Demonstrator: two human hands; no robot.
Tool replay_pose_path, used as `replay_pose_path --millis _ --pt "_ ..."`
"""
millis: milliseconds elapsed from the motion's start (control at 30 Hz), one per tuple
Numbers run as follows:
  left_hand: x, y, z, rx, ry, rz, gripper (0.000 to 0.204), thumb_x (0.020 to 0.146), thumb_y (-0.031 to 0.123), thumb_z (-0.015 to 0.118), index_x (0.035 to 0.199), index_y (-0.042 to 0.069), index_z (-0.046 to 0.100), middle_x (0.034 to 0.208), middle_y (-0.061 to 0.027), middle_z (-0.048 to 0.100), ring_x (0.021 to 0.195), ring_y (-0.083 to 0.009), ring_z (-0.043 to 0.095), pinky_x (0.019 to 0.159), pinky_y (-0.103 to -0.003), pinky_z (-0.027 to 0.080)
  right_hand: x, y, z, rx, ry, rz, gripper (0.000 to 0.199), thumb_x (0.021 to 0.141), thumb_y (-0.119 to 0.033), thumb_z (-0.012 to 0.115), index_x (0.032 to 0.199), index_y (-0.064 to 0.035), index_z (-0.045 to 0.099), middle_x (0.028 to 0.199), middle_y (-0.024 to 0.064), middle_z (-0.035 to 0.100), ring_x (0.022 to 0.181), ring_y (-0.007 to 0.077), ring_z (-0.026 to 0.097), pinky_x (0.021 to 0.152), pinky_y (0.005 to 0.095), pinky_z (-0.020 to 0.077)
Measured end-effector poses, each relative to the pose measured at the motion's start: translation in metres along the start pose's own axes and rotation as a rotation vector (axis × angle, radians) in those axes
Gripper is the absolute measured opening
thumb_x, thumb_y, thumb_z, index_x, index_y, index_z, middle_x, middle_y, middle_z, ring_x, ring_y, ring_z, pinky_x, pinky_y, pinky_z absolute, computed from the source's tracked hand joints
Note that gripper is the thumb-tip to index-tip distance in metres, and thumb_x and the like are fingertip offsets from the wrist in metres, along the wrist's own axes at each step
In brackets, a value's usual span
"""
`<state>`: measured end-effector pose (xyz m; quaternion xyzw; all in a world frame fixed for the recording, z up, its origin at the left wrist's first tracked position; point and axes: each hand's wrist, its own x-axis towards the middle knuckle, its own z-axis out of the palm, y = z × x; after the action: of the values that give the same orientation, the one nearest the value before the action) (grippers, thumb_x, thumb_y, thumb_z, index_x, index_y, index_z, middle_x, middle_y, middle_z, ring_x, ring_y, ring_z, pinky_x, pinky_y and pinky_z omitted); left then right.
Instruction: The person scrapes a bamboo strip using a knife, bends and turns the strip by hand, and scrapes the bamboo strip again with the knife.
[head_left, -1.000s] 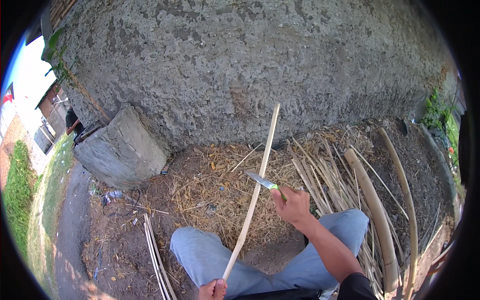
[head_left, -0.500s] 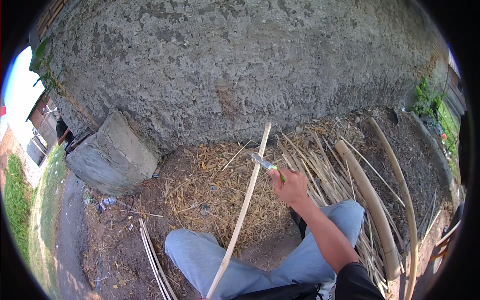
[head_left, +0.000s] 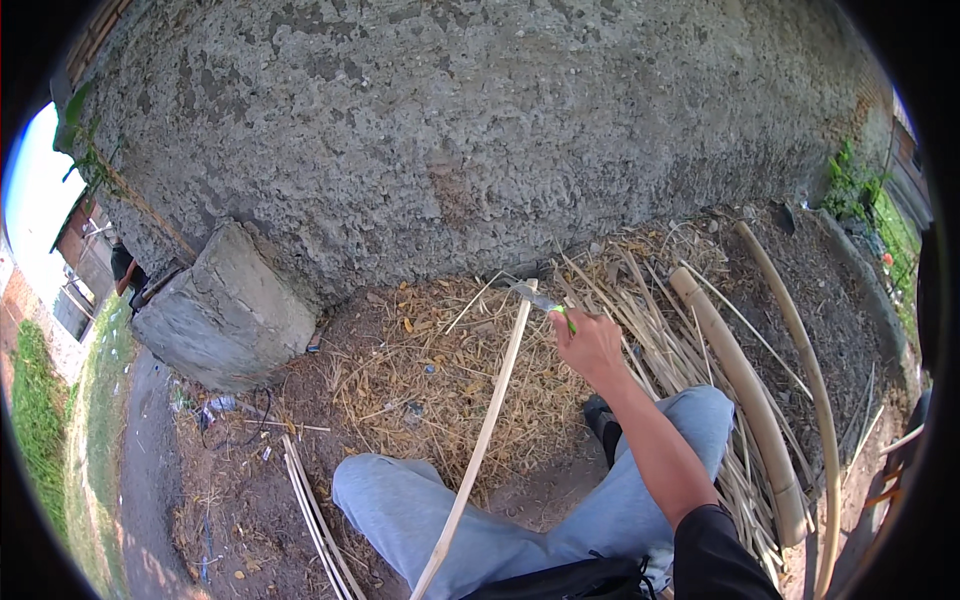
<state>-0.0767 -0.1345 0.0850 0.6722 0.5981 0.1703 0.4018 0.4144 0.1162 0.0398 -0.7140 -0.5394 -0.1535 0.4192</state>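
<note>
Your right hand (head_left: 590, 345) grips a knife (head_left: 540, 298), blade laid against the top end of a long bamboo strip (head_left: 480, 445) that slants up between your knees, steadied for shaving. Your left hand is out of view. Bamboo poles (head_left: 745, 385) lie alongside.

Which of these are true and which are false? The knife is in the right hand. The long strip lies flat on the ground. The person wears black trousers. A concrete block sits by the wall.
1. True: the right hand holds the knife.
2. False: the bamboo strip slants up across the knees toward the blade.
3. False: the trousers are light blue-grey.
4. True: the concrete block sits against the rough wall.
</note>
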Motion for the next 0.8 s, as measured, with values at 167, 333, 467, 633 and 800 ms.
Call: replay_pose_path --millis 167,333,467,633,800 --pt "-0.003 0.012 -0.009 0.089 -0.05 -0.037 0.039 0.101 0.032 0.047 0.076 0.004 0.058 0.054 -0.0046 0.046 0.049 -0.0134 0.043 0.046 -0.034 0.035 0.018 0.04 -0.002 -0.21 -0.076 0.481 0.046 0.096 -0.041 0.052 0.079 -0.002 0.069 0.06 0.0197 0.062 0.062 0.036 0.065 0.055 0.0486 0.0477" --pt "0.006 -0.001 -0.014 0.256 0.055 -0.053 0.034 0.1 0.032 0.049 0.085 0.006 0.065 0.058 -0.011 0.052 0.05 -0.0195 0.049 0.049 -0.038 0.04 0.035 0.051 -0.013 0.49 0.02 0.722 0.05 0.099 -0.041 0.048 0.085 0.0014 0.07 0.061 0.0081 0.058 0.05 0.0202 0.051 0.052 0.0384 0.0388" --pt "0.032 0.014 0.005 0.274 0.214 -0.003 0.028 0.098 0.026 0.052 0.087 0.004 0.064 0.064 -0.015 0.057 0.055 -0.0268 0.055 0.054 -0.039 0.043 0.024 -0.011 -0.045 1.105 -0.243 1.032 0.044 0.102 -0.042 0.045 0.098 -0.0026 0.063 0.06 -0.006 0.038 0.046 0.0038 0.031 0.041 0.0222 0.0208" --pt "0.082 0.056 0.026 0.172 0.34 0.066 0.021 0.095 0.021 0.056 0.093 0.002 0.066 0.075 -0.018 0.063 0.066 -0.0313 0.061 0.061 -0.039 0.047 0.004 0.02 -0.035 1.641 -0.211 1.5 0.043 0.104 -0.044 0.034 0.096 -0.0092 0.056 0.061 -0.0075 0.033 0.048 0.0055 0.028 0.043 0.0223 0.0246" --pt "0.106 0.073 0.037 0.102 0.402 0.039 0.025 0.093 0.02 0.058 0.105 0.0 0.067 0.084 -0.0212 0.067 0.076 -0.0309 0.066 0.07 -0.038 0.051 -0.011 -0.031 -0.044 1.483 -0.399 1.267 0.044 0.104 -0.044 0.036 0.1 -0.0056 0.057 0.063 -0.0066 0.034 0.05 0.0052 0.028 0.044 0.0233 0.0266"
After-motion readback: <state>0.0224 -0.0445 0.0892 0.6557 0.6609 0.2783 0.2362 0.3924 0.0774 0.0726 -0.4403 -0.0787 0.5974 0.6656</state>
